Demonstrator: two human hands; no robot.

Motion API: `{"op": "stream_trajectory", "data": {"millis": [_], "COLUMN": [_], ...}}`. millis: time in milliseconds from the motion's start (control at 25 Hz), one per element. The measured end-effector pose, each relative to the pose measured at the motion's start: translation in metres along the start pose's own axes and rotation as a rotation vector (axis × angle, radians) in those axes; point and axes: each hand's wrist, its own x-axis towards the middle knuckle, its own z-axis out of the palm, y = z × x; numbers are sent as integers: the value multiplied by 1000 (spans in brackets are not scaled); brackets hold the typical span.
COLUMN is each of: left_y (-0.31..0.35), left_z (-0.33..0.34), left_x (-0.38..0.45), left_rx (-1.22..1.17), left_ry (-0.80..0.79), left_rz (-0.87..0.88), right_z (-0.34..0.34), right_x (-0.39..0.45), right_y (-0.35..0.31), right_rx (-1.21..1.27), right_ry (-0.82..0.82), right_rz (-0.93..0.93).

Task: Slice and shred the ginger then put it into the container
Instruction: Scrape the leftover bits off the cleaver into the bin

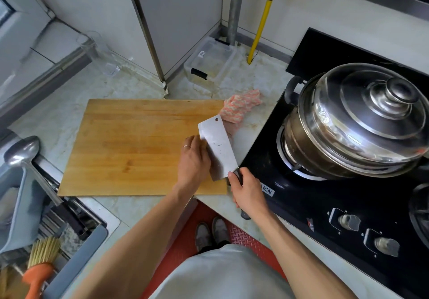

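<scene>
Ginger hidden, left hand (193, 159) cupped beside cleaver (218, 146), right hand (247, 190) gripping it, wooden board (130, 145), marble counter (267, 78)

1. Steel pot (355, 122) with lid on black stove (325, 206), right side.
2. Pink cloth (240, 106) on bench (267, 73), just past the stove's left edge.
3. Yellow pole (261, 22) leaning in the back corner.
4. Glass jug (99, 52) back left.
5. Ladle (23, 150), brush (43, 259) and grey rack (76, 266) at the sink, left.
6. Red mat (185, 240) and shoes (211, 231) on the floor.
</scene>
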Motion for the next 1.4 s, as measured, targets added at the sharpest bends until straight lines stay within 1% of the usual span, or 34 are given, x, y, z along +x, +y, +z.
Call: {"op": "stream_trajectory", "data": {"millis": [40, 120, 280, 440, 560, 720, 800, 920, 1000, 1120, 1160, 1280, 1320, 1400], "left_y": [6, 13, 7, -4, 1, 4, 6, 1, -2, -3, -3, -6, -8, -12], "left_z": [4, 4, -15, -28, -28, -30, -38, -48, -54, -54, -52, -44, -41, -33], "left_x": [-5, -11, -10, 4, 4, 2, -3, -12, -18, -25, -27, -34, -36, -38], "left_rx": [-41, -140, -343, -389, -462, -693, -790, -853, -870, -819, -715, -245, -171, -99], "left_ry": [12, 10, -1, -33, -52, 21, 68, 83, 62, 32, 36, 63, 82, 119], "left_rz": [-14, -102, -248, -348, -407, -547, -580, -600, -634, -627, -585, -394, -350, -286], "right_z": [5, 12, 12, 11, 13, 8, 4, -4, -9, -18, -21, -28, -30, -33], "right_x": [-1, -3, -1, -4, -4, -2, -1, 1, 2, 5, 7, 12, 13, 15], "right_y": [-3, -7, -9, -13, -13, -12, -12, -15, -17, -18, -18, -15, -14, -10], "right_rx": [11, 32, 75, 118, 182, 334, 413, 482, 530, 559, 553, 495, 467, 417], "right_ry": [-7, -13, -47, -70, -92, -143, -173, -200, -203, -188, -179, -165, -167, -169], "right_rz": [-14, -25, 6, 19, 47, 71, 94, 120, 130, 134, 126, 88, 70, 42]}}
